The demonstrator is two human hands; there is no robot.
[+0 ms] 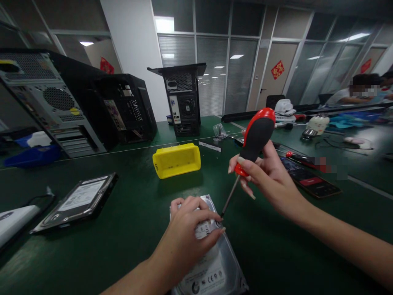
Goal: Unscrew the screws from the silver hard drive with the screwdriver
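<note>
Near and centre on a green table lies a silver hard drive, long axis running near to far, far end leaning left. Probably dense, rigid and slick; best taken by its long edges. My left hand spans it, fingers bent, bracing it. My right hand firmly grips a screwdriver, pointing down, near and left; whether its tip touches the drive, I cannot tell.

Looking at a bare right hand and a bare left hand here! Showing slender fingers, and yes, with longish nails, neatly rounded, plainest on the right thumb. Narrowing at slim wrists, then broadening gently into smooth forearms, bare as far as visible.
</note>
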